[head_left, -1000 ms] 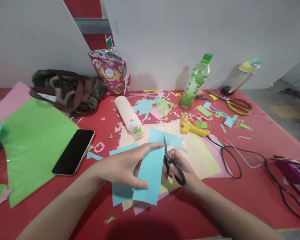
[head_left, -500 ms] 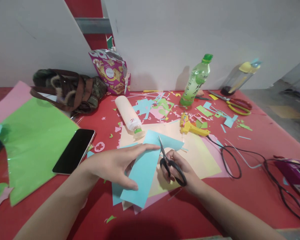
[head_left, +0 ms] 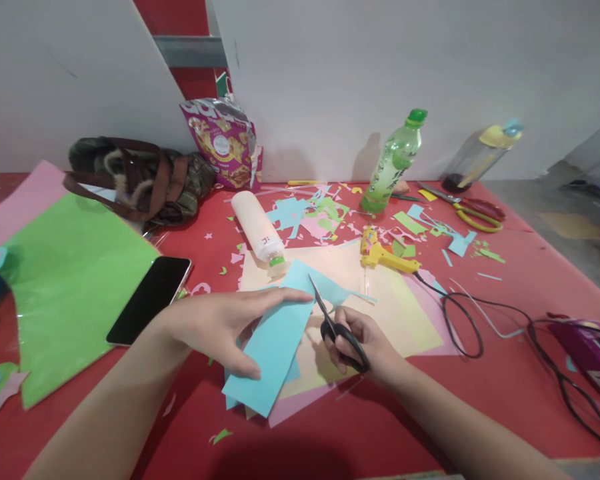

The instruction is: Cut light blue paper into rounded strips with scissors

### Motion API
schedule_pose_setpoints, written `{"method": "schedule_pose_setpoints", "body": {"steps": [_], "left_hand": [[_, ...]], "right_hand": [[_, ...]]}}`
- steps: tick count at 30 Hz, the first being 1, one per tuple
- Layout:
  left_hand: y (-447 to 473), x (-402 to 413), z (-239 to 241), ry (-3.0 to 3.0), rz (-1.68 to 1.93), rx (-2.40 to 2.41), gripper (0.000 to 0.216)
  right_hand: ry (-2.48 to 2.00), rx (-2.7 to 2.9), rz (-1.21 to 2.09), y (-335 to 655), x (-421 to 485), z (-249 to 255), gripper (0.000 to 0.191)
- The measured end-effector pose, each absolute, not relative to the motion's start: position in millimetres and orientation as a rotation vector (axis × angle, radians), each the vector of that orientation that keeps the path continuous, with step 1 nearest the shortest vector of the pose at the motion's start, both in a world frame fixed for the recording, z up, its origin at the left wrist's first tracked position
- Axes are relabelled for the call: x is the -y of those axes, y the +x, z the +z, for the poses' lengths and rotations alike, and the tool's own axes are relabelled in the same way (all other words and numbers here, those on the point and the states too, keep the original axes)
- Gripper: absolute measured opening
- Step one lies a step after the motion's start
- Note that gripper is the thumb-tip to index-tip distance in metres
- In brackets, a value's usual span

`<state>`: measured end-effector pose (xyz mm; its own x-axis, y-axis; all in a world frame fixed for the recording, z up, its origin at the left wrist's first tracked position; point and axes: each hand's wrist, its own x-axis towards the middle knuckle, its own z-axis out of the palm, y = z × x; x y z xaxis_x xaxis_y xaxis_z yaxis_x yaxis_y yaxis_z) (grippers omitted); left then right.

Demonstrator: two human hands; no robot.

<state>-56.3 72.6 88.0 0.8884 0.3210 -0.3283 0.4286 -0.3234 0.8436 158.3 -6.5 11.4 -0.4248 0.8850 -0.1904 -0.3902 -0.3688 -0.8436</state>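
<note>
My right hand (head_left: 355, 337) is wrapped round the black handles of a pair of scissors (head_left: 324, 307). Their blades look nearly closed and lie across a light blue sheet of paper (head_left: 275, 350), pointing away and to the left. A flap of the blue paper (head_left: 330, 287) spreads to the right beyond the blades. On the sheet's left side, my left hand (head_left: 230, 327) holds it, with thumb and forefinger on top and the other fingers hidden beneath. Under the blue paper lies a stack of cream, yellow and pink sheets (head_left: 405, 313).
Beyond my hands are a white bottle (head_left: 257, 227), a yellow glue gun (head_left: 385, 257) with a black cord (head_left: 473, 353), paper scraps (head_left: 325, 217) and a green drink bottle (head_left: 394, 163). A phone (head_left: 150, 300) lies left on green paper (head_left: 75, 287). More scissors (head_left: 473, 210) rest at back right.
The scissors' tips have moved a little away and left along the blue paper, and their blades have closed further. The paper's near end has swung left with my left hand.
</note>
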Motion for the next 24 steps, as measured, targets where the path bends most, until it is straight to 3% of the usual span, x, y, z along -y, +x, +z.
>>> {"method": "schedule_pose_setpoints", "body": {"steps": [24], "left_hand": [[-59.1,-76.5,76.0,1.969,-0.203,-0.351,0.089]], "right_hand": [[-0.813,0.973,1.945,162.0,5.7,12.0,0.037]]}}
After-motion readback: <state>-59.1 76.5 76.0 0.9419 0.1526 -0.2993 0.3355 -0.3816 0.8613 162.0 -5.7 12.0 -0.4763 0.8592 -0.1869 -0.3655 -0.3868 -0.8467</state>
